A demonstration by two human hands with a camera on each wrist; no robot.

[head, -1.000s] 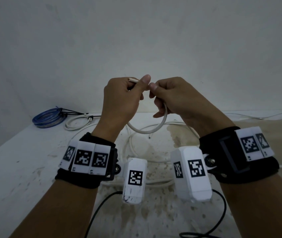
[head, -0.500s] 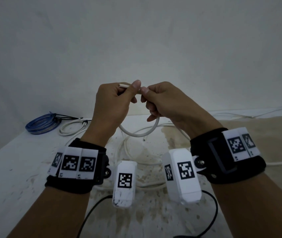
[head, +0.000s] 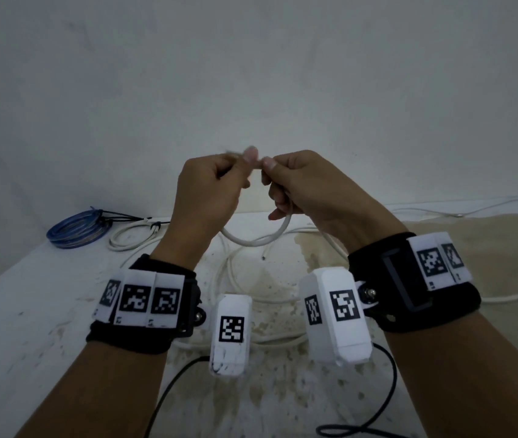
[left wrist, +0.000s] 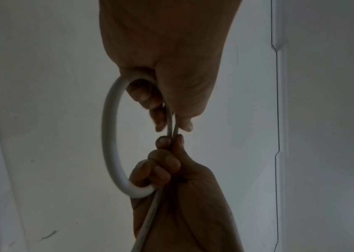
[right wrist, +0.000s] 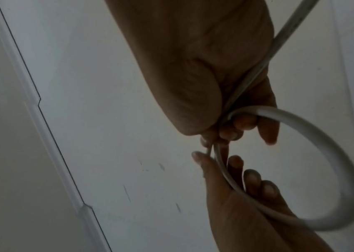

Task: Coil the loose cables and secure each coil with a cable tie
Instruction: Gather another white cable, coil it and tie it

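Observation:
Both hands are raised over the table, thumbs nearly touching. My left hand (head: 243,161) pinches the white cable (head: 253,242) near its end, which is blurred. My right hand (head: 270,172) pinches the same cable right beside it. Between them one small loop hangs down. In the left wrist view the loop (left wrist: 109,136) curves from the left hand (left wrist: 171,124) to the right hand (left wrist: 170,141). In the right wrist view the cable (right wrist: 344,170) trails past the right hand (right wrist: 212,141), with the left hand (right wrist: 214,160) below it.
A blue coil (head: 76,229) with black ties lies at the table's back left, next to a tied white coil (head: 131,237). Loose white cable (head: 229,279) sprawls on the stained table (head: 30,311) under my hands. A black cord (head: 388,390) runs near the front edge.
Both hands keep their pinch on the white cable and have sunk slightly. The left fingertips and the cable end are now blurred. The hanging loop looks about the same size.

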